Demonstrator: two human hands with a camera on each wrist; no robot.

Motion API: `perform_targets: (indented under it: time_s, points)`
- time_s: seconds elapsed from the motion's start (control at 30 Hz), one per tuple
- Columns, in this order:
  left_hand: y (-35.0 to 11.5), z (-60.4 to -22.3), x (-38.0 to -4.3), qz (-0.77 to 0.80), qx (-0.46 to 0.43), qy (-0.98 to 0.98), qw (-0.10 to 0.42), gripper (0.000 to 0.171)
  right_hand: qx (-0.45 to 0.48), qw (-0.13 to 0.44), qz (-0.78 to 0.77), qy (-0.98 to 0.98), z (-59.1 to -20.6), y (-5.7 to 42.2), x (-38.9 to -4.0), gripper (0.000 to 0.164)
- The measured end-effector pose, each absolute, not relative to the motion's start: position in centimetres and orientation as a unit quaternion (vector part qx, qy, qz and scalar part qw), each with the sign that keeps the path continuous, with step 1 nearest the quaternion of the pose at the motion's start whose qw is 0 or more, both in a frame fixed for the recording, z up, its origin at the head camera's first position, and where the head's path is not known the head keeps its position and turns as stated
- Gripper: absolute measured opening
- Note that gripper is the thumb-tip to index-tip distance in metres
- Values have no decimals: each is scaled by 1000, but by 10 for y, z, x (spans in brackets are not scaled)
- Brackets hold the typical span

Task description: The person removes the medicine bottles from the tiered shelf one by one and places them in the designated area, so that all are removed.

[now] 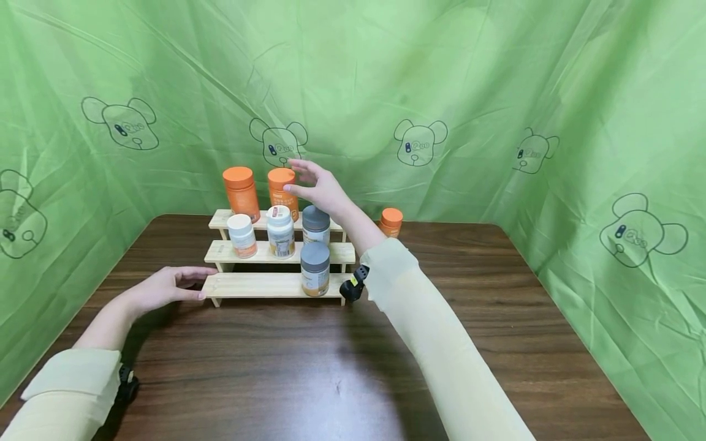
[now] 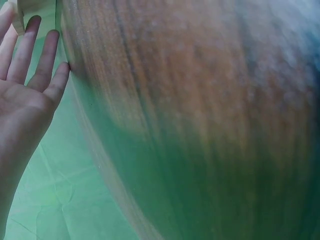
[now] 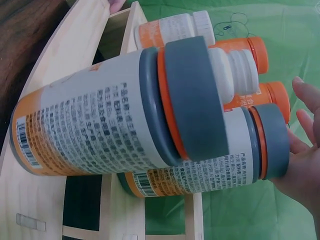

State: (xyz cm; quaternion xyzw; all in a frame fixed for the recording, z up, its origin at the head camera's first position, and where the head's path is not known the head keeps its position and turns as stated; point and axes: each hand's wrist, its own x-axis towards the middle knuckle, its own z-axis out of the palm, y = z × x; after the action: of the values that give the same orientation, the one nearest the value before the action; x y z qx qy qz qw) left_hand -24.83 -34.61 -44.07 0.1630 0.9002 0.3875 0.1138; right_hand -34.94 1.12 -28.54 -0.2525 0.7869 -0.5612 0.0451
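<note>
A three-step wooden rack [image 1: 259, 285] stands on the table. My left hand [image 1: 165, 288] holds the left end of its lowest step, thumb at the front corner and fingers at the back. Beside the right orange bottle [image 1: 284, 199] on the top step, my right hand [image 1: 322, 191] is spread about the cap; a gap shows in the right wrist view. Another orange bottle [image 1: 241, 193] stands to its left. The middle step carries a small white bottle [image 1: 242, 236], a taller white bottle [image 1: 280, 233] and a grey-capped bottle [image 1: 316, 225]. A matching grey-capped bottle [image 1: 315, 269] stands on the lowest step.
One more orange-capped bottle [image 1: 391, 222] stands behind the right forearm, partly hidden. Dark wood tabletop [image 1: 309, 367] extends in front of the rack and to both sides. Green cloth [image 1: 353, 73] with bear-head drawings hangs around the table.
</note>
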Motion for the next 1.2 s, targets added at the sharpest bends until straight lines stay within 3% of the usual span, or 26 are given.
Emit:
perform_targets:
  time_s: [0.93,1.2]
  points:
    - [-346,-442,-250,380,158,904,116,59,-231,83,-546,801,-285,0,-373,49]
    - [-347,-443,-251,395,164,896,117,59,-240,70,-561,789,-289,2,-371,45]
